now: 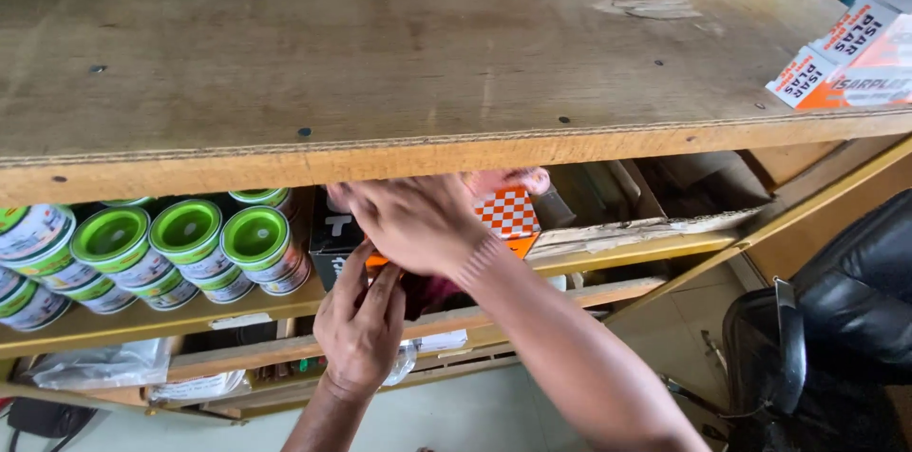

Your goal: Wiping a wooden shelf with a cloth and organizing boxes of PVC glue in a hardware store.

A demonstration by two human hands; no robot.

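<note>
An orange box with a white-and-orange checkered face (508, 215) sits on the second shelf, just under the thick wooden top board (380, 53). My right hand (418, 219) reaches in from the right and wraps over the box's left end. From below, my left hand (361, 319) stretches its fingers up to the box's orange lower edge, next to a black box (332, 234). The back of the checkered box is hidden under the top board.
Several round tins with green lids (185, 229) lie stacked on the shelf's left part. White-and-orange cartons (845, 63) rest on the top board at the right. Plastic bags (100, 362) fill a lower shelf. A black chair (836, 319) stands at the right.
</note>
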